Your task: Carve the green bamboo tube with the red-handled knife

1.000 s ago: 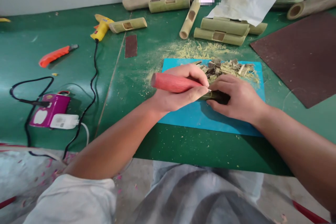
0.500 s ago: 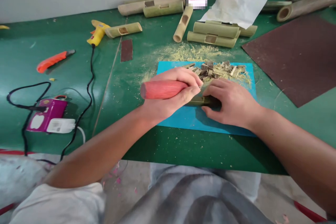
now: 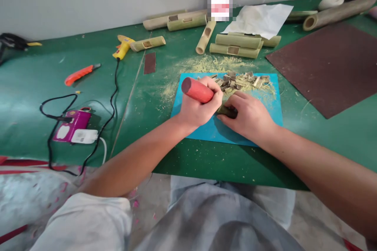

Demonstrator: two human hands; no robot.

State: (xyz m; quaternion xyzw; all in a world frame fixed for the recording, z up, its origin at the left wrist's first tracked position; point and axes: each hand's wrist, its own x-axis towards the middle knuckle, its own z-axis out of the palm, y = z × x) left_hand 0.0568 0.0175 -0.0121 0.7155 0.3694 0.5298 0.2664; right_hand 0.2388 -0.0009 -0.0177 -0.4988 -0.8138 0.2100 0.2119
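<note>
My left hand [image 3: 203, 104] is closed around a tool with a thick red handle [image 3: 198, 90]. Its butt tilts up toward the left, and the working end is hidden by my fingers. Beside it, my right hand [image 3: 249, 113] grips a short green bamboo tube [image 3: 225, 110], mostly covered by the fingers. Both hands are over a blue mat [image 3: 224, 131]. Just beyond them on the mat is a pile of bamboo chips and shavings [image 3: 235, 81].
Notched bamboo tubes [image 3: 234, 50] lie at the back, some under white paper [image 3: 257, 19]. A brown sheet [image 3: 330, 70] is at right. On the left are an orange utility knife [image 3: 81, 74], a yellow glue gun [image 3: 123, 47] and a purple power strip [image 3: 72, 125] with cords.
My left hand has tipped the red handle from nearly level to steeper, its butt now higher. The right hand still holds the bamboo tube. The camera view has shifted slightly left.
</note>
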